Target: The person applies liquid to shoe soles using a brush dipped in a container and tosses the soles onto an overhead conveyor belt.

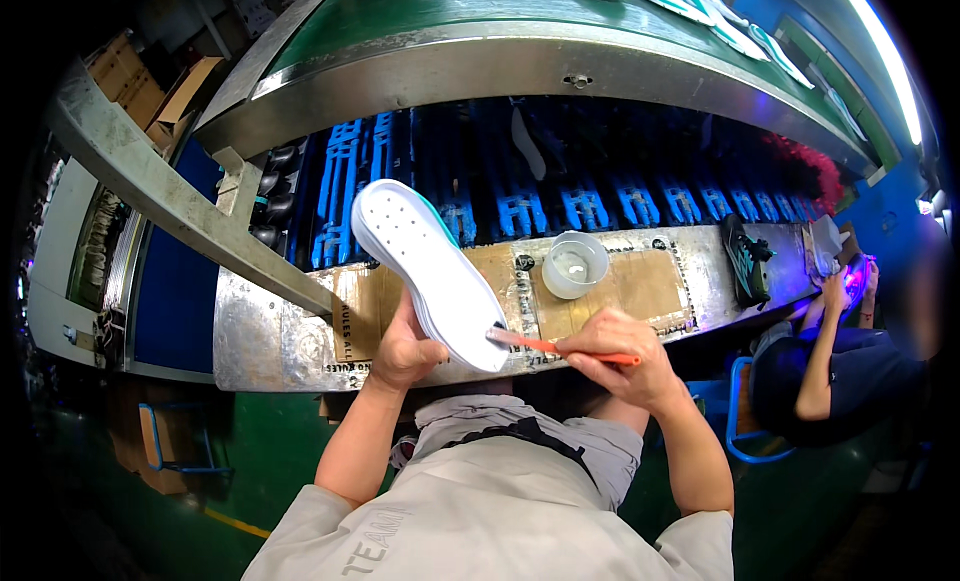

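Observation:
My left hand (pixel 402 351) grips a white shoe sole (pixel 425 266) by its side, tilted over the front of the bench. Small holes dot the sole's far, rounded end, and a green stripe runs along its edge. Between the fingers of my right hand (pixel 625 356) is a brush (pixel 565 348) with an orange handle. Its bristle end meets the sole's near end at the right edge. A translucent white cup (pixel 575 265) stands on the bench just beyond the brush, with pale liquid inside.
Cardboard (pixel 640 286) is taped onto the metal bench (pixel 270 331). A dark shoe (pixel 747 261) stands to the right, near a seated co-worker (pixel 835 371). Behind the bench are blue racks (pixel 520 211), below a green conveyor (pixel 450 26) carrying several soles (pixel 700 11). A metal post (pixel 190 191) slants across the left.

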`<state>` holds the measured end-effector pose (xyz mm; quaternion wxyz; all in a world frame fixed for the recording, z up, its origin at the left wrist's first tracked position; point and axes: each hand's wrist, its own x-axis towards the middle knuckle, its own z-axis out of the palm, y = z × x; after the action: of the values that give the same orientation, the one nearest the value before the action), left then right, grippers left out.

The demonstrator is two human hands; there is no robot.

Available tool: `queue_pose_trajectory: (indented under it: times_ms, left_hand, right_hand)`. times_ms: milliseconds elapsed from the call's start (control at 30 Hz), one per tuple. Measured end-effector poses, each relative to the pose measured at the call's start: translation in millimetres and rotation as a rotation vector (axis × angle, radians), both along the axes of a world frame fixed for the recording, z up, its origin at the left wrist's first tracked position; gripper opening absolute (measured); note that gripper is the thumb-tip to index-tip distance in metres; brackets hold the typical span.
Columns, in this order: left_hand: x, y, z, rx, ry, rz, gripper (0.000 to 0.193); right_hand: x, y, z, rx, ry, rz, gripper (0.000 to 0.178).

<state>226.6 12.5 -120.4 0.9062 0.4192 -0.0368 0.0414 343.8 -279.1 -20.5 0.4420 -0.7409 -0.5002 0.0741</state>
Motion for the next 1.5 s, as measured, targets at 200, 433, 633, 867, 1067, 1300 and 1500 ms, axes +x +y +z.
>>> queue_pose_trajectory:
  times_ms: [200,433,633,867,1067,1300,1500]
  left_hand:
    - [5.3,-8.8,1.0,0.169,-0.021,0.140,0.124]
    - [5.9,-18.1,2.0,0.365,0.036,0.067,0.127]
    - [-3.7,-22.3,-3.0,0.459,0.043,-0.034,0.135]
    - [-23.7,-15.5,13.2,0.050,0.103,-0.166,0.109]
    - [-32.3,3.0,26.6,-0.438,0.505,-0.565,0.100]
    - [-33.9,6.3,8.8,-0.719,0.507,-0.876,0.098]
    - [-39.8,14.0,14.7,-0.927,0.394,-0.867,0.098]
  right_hand:
    - [-45.1,3.6,-14.7,0.035,0.506,-0.286,0.012]
    - [-49.1,16.9,-16.4,0.145,0.859,-0.381,0.024]
    - [-43.4,31.5,-31.7,0.435,1.101,-0.367,0.031]
    - [-21.8,14.9,-4.3,0.244,0.620,-0.294,0.019]
    - [17.8,23.7,46.8,-0.054,-0.056,0.305,0.027]
    - [53.2,22.7,52.6,-0.179,-0.040,0.415,0.023]
    - [72.6,-11.3,20.7,-0.225,0.054,0.103,0.020]
